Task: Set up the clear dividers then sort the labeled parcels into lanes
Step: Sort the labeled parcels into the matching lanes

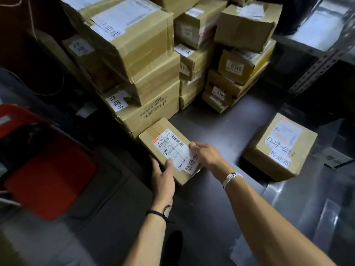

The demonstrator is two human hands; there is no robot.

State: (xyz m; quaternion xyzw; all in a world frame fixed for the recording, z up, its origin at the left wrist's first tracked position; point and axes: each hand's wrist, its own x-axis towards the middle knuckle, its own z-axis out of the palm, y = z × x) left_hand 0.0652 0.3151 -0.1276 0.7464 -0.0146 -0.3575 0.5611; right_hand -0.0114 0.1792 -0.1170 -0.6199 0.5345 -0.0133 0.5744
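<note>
Mostly sorted: we've got both hands, left [163,176] and right [206,153], clamped on a parcel [169,148] beside the stack [134,73]; one box [280,148] right of it remains.

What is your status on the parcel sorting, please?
Left hand and right hand both on small labeled parcel. Parcel against the stacked boxes. Lone parcel apart, right. Path clear.

one head view looks steeply down, close over the parcel stack [138,60] ahead on the floor.
</note>
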